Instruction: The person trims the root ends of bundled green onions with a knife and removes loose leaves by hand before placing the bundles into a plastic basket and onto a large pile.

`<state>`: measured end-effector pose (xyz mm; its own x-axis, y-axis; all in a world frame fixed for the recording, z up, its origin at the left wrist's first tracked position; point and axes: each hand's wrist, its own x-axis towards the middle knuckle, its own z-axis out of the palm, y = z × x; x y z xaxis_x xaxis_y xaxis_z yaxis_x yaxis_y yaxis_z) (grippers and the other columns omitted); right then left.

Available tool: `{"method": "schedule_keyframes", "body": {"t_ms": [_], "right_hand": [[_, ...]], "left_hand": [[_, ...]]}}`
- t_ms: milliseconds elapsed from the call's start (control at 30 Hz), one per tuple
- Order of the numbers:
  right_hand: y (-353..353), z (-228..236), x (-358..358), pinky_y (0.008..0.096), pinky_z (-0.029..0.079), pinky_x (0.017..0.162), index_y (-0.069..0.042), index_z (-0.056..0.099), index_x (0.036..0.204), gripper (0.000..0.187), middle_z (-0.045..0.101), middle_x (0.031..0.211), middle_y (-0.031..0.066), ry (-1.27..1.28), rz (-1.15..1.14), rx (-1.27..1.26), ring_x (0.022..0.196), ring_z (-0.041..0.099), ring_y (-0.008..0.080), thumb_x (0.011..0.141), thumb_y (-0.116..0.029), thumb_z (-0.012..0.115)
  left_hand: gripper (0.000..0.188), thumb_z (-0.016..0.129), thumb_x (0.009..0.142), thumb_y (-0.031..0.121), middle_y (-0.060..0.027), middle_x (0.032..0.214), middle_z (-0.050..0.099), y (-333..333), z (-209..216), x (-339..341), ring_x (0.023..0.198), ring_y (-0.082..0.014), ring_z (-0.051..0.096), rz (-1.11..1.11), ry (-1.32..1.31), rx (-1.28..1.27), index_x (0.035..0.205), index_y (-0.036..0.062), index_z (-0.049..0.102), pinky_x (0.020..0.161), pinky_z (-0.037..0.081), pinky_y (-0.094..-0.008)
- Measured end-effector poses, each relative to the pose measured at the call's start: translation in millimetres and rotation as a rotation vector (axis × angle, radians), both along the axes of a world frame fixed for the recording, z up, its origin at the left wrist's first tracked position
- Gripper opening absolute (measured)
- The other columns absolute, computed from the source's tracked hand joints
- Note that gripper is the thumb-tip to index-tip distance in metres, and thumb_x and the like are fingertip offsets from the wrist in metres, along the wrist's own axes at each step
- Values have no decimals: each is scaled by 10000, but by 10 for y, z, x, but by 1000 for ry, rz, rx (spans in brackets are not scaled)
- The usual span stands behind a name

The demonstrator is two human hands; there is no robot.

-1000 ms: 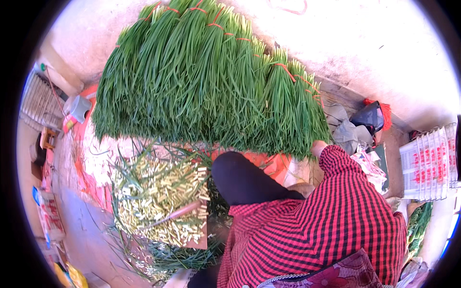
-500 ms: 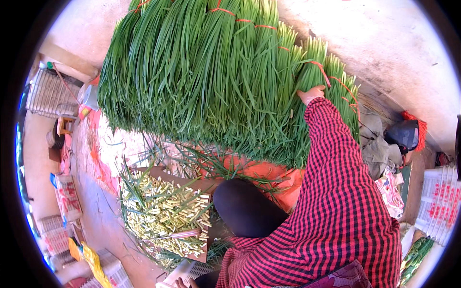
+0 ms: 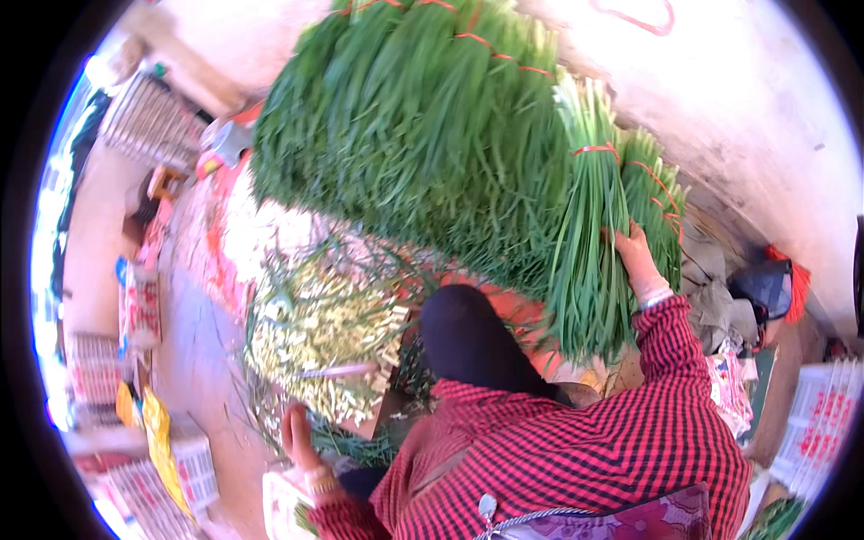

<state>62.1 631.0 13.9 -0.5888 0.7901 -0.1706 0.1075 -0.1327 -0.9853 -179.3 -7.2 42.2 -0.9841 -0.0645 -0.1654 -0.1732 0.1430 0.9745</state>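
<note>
A tied bundle of garlic chives (image 3: 589,234) stands out in front of the pile, a red band round its pale stem end. My right hand (image 3: 634,256) is closed on this bundle's right side, the thumb and fingers partly behind leaves. Many more bundles of garlic chives (image 3: 405,135) are packed side by side along the wall, tied with red bands. My left hand (image 3: 301,439) is held up low on the left, fingers stretched and nothing in them, near a heap of cut pale stems (image 3: 324,328). On that heap lies a knife (image 3: 340,370), slightly blurred.
My dark-covered knee (image 3: 481,346) is between the heap and the bundles. A white plastic basket (image 3: 286,504) sits below my left hand. Stacked crates (image 3: 157,121) and a yellow bag (image 3: 162,441) stand at the left; more white crates (image 3: 819,414) are at the right.
My right hand has drawn the chive bundle out of the row toward me and now grips it lower. My left hand has risen from the lower edge. The view has shifted.
</note>
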Motion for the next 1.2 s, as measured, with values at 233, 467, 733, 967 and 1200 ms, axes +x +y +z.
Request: {"method": "schedule_keyframes", "body": {"t_ms": [233,467,733,967,1200], "right_hand": [[-1893,1410,-891,358,474,963,39,461,1374,674,639,1189,150,101,926,370,1070,614,234,817,-241,717],[-3394,1170,-1718,380,510,896,-57,695,1077,397,688,1047,153,464,1494,474,996,662,294,921,-419,646],[-3627,346,-2400,460,507,880,-19,633,1068,510,657,1067,203,-370,1415,1182,1027,641,371,809,-458,647],[-3940,102,-2675,416,497,911,-86,607,1202,436,702,1054,159,-399,1355,924,1029,667,322,836,-322,605],[-3392,196,-2254,360,511,883,-73,570,1269,417,696,1077,131,147,903,380,984,672,330,904,-268,621]], "left_hand": [[696,440,1023,468,-240,1508,382,1275,701,-46,1397,-372,377,-499,147,628,1541,50,235,1146,310,-451],[696,479,962,467,-209,1424,485,92,1846,467,1231,-336,535,-30,454,794,1481,23,345,1039,445,-464],[651,719,814,163,-203,1237,617,-1028,2605,1430,1076,-321,647,269,545,-146,1377,-35,456,918,549,-402],[899,879,667,265,-157,1159,668,-181,1268,712,1057,-230,647,-177,220,-389,1381,-62,440,938,500,-344],[1131,847,627,479,-244,1323,567,500,451,65,1139,-369,621,-268,47,-913,1515,58,288,969,487,-396]]}}
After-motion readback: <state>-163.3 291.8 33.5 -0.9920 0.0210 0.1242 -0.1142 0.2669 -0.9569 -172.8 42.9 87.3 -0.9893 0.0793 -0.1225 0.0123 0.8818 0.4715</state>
